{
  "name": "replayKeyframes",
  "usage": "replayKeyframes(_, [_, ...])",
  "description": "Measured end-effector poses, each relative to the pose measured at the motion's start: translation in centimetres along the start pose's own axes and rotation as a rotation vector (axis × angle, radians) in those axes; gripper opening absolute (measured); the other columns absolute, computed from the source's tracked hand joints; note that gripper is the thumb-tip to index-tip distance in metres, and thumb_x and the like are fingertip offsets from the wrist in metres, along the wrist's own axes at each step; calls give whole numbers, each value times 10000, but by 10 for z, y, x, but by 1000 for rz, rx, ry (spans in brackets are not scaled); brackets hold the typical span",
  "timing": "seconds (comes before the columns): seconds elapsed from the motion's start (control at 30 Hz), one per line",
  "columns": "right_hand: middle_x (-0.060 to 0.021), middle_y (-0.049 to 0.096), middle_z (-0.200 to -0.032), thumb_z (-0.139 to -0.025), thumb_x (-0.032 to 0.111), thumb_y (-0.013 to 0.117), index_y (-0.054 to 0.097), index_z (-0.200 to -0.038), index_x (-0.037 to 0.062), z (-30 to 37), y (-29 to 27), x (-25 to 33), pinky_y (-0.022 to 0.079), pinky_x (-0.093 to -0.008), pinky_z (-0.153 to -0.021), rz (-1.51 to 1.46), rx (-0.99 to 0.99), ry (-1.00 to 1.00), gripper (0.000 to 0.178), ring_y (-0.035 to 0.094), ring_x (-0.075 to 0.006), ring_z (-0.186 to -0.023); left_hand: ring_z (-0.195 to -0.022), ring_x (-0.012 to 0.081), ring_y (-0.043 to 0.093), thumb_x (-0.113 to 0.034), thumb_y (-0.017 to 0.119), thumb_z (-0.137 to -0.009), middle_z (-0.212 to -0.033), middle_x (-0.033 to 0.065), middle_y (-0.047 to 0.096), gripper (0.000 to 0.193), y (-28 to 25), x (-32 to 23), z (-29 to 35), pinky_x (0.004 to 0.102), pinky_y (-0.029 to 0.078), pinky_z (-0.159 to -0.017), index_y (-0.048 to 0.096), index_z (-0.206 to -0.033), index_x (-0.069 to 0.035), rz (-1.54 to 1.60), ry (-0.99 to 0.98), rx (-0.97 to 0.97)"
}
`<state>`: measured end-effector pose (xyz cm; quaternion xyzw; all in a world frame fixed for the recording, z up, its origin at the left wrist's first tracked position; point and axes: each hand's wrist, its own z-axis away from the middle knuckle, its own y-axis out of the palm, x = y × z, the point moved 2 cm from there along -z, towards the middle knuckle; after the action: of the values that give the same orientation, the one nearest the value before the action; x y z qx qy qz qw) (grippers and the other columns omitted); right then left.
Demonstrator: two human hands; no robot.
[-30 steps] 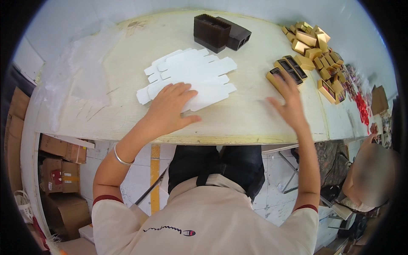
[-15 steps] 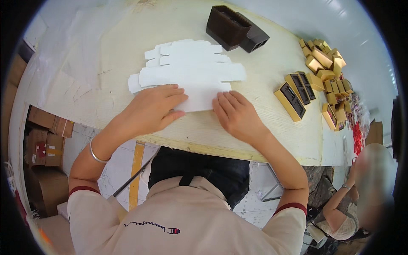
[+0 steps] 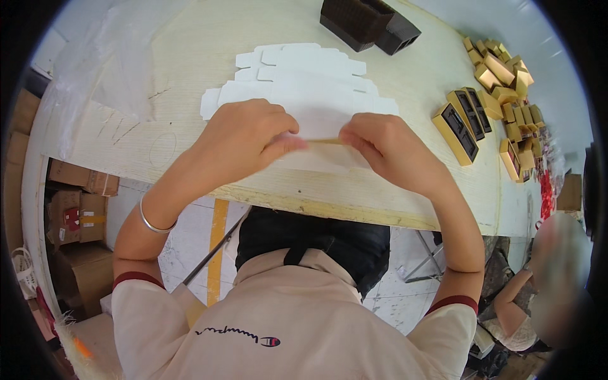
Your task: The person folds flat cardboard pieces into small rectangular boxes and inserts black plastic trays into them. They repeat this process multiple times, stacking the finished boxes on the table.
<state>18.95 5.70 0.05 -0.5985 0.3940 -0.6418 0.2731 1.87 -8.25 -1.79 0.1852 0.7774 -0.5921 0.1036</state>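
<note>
White flat carton blanks (image 3: 310,71) with notched flaps lie on the table in front of me, and at least two appear stacked. My left hand (image 3: 253,136) pinches the near edge of the top blank between thumb and fingers. On the other side, my right hand (image 3: 392,149) grips the same edge, its fingers curled. Between the hands the edge is raised and shows a thin gold strip (image 3: 324,140). The fingertips are partly hidden, and the paper nearest me is slightly blurred.
Two dark brown plastic holders (image 3: 358,22) stand at the far side. To the right are gold boxes with black inserts (image 3: 456,133) and a pile of small gold boxes (image 3: 500,69). Clear plastic sheeting (image 3: 95,69) lies left. Another person's arm (image 3: 510,301) shows at lower right.
Both hands have gone from lying on the blank to pinching its near edge and lifting it, so the gold strip now shows. The whole view has shifted slightly.
</note>
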Motion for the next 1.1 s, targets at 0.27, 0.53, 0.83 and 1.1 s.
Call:
replayKeyframes(0.27, [-113, 580, -872, -804, 114, 640, 594, -918, 33, 0, 19, -1, 473, -368, -735, 532, -477, -425, 146, 579, -276, -869, -778, 254, 564, -158, 685, -810, -833, 66, 603, 142, 18, 13, -26, 341, 472, -690, 634, -894, -56, -13, -148, -176])
replayKeyframes(0.53, [-77, 528, -820, -714, 80, 606, 602, -856, -16, -2, 31, -9, 457, -301, -725, 726, -224, -449, 172, 538, -213, -801, -831, 228, 543, -199, 688, -795, -858, 48, 573, 177, 14, 10, -12, 338, 467, -736, 638, -859, -42, -31, 94, -108])
replayKeyframes(0.83, [-164, 594, -774, -821, 96, 581, 569, -767, -2, -39, 24, -24, 474, -391, -705, 337, -199, -135, 112, 592, -320, -760, -791, 291, 562, -133, 626, -842, -821, 87, 570, 101, 23, 37, -41, 369, 452, -690, 633, -853, -32, -26, -69, -24])
replayKeyframes(1.1, [-175, 602, -711, -816, 142, 649, 578, -750, -7, -47, -9, -7, 476, -423, -641, -27, -205, 263, 178, 601, -351, -709, -854, 268, 585, -296, 607, -895, -964, 82, 610, 286, -14, -5, -27, 369, 461, -697, 587, -1047, -54, -145, -61, -437])
